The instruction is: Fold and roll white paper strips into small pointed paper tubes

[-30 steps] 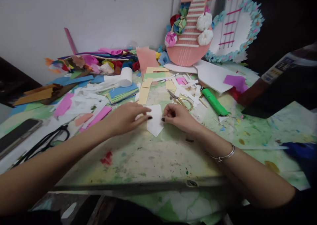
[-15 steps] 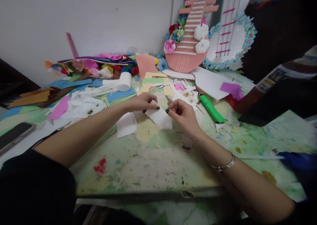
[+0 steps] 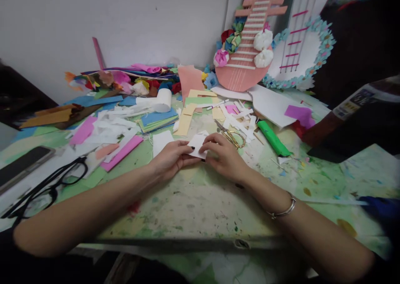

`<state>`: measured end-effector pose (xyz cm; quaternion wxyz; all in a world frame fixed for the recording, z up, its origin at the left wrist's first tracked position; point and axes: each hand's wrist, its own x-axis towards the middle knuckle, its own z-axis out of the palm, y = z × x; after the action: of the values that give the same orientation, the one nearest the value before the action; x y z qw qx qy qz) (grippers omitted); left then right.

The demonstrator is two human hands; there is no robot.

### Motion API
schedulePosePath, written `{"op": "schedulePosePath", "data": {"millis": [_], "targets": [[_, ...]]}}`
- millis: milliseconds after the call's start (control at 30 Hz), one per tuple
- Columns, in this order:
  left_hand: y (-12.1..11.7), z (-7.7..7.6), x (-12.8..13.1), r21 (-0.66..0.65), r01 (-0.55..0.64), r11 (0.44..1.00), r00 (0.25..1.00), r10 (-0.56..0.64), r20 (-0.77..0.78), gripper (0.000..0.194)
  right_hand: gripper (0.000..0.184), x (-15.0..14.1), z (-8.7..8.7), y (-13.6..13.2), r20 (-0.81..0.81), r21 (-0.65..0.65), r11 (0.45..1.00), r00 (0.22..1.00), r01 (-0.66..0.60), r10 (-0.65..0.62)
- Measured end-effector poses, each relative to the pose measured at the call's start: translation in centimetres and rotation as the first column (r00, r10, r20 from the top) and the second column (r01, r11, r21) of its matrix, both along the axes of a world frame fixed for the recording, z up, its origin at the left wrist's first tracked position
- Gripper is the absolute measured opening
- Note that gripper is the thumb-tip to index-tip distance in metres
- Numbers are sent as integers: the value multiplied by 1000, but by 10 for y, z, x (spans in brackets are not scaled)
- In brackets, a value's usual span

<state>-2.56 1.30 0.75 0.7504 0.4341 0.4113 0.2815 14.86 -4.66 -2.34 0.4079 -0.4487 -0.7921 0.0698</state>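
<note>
My left hand (image 3: 170, 157) and my right hand (image 3: 223, 155) meet over a small white paper piece (image 3: 197, 144) on the paint-stained green table (image 3: 193, 200). Both hands press and pinch its edges with the fingertips, so most of the paper is covered. A second white paper piece (image 3: 161, 141) lies flat just left of my left hand. Small gold-handled scissors (image 3: 233, 137) lie right behind my right hand. A silver bracelet (image 3: 283, 211) is on my right wrist.
Large black scissors (image 3: 46, 188) and a phone (image 3: 21, 163) lie at the left. Colored paper scraps (image 3: 125, 109), a white paper roll (image 3: 162, 100) and a green cutter (image 3: 273, 138) sit behind. A pink paper guitar (image 3: 243, 55) leans on the wall. Another person's blue glove (image 3: 381, 207) is at the right.
My hands lifted the white paper off the table, then brought it back down and now press it flat. A second white piece has appeared to the left of my left hand.
</note>
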Motion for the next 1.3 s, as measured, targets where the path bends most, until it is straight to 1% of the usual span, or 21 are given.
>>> {"op": "schedulePosePath", "data": {"millis": [100, 200, 267, 333, 367, 400, 433, 467, 500, 533, 600, 633, 667, 700, 733, 800, 900, 1033, 1133, 1200, 1300], "targets": [[-9, 4, -8, -16, 26, 1000, 999, -26, 35, 34, 16, 1, 3, -1, -30, 24, 998, 997, -65, 66], [-16, 7, -18, -64, 114, 991, 992, -110, 53, 47, 16, 1, 6, -2, -32, -52, 995, 996, -89, 87], [-19, 7, -24, -46, 124, 991, 992, -122, 40, 61, 17, 2, 6, -2, -28, -110, 989, 995, -95, 93], [-20, 5, -31, 54, 155, 986, 988, -154, -28, 81, 17, 3, 7, -2, -29, -144, 985, 996, -89, 86], [-19, 3, -34, 142, 201, 969, 977, -189, -99, 89, 17, 4, 8, -2, -35, -155, 985, 997, -79, 74], [-19, 1, -37, 257, 266, 929, 955, -219, -199, 92, 17, 6, 9, -2, -46, -165, 984, 997, -67, 61], [-18, -2, -39, 393, 337, 855, 923, -218, -317, 89, 17, 7, 10, -2, -63, -177, 983, 997, -56, 46], [-16, -5, -41, 537, 402, 742, 887, -168, -431, 80, 16, 9, 11, -2, -81, -195, 980, 996, -49, 33], [-15, -9, -41, 675, 438, 594, 860, -57, -507, 69, 16, 10, 11, -2, -95, -220, 975, 995, -46, 25], [-13, -12, -40, 779, 462, 423, 840, 73, -538, 56, 16, 12, 12, -1, -103, -250, 967, 994, -49, 24], [-10, -19, -37, 873, 477, 100, 836, 255, -486, 35, 16, 14, 12, 0, -109, -313, 948, 993, -65, 32], [-7, -21, -35, 874, 486, -22, 845, 267, -463, 25, 15, 15, 12, 0, -109, -340, 937, 993, -77, 42], [-4, -24, -33, 864, 490, -115, 855, 255, -451, 18, 14, 15, 12, 1, -106, -364, 927, 993, -91, 56], [-1, -26, -32, 854, 488, -179, 865, 226, -447, 13, 12, 16, 12, 1, -102, -381, 918, 992, -107, 73], [2, -27, -32, 848, 483, -220, 874, 185, -450, 11, 11, 17, 12, 2, -97, -391, 912, 991, -124, 93], [8, -29, -34, 853, 463, -240, 886, 95, -454, 10, 11, 18, 13, 3, -71, -398, 904, 987, -158, 141], [14, -29, -41, 870, 451, -198, 884, -38, -467, 10, 12, 20, 14, 3, -26, -399, 895, 978, -200, 207], [20, -24, -46, 885, 438, -161, 867, -187, -463, 11, 10, 21, 15, 3, -11, -421, 879, 970, -224, 242], [22, -23, -47, 887, 450, -106, 831, -313, -459, 13, 11, 21, 15, 3, -8, -429, 869, 963, -247, 270], [23, -23, -47, 875, 479, -68, 809, -354, -470, 14, 12, 21, 16, 2, 9, -423, 869, 958, -256, 286], [23, -25, -48, 851, 524, -20, 792, -356, -496, 19, 13, 19, 17, 0, 30, -416, 868, 950, -270, 309]]}}
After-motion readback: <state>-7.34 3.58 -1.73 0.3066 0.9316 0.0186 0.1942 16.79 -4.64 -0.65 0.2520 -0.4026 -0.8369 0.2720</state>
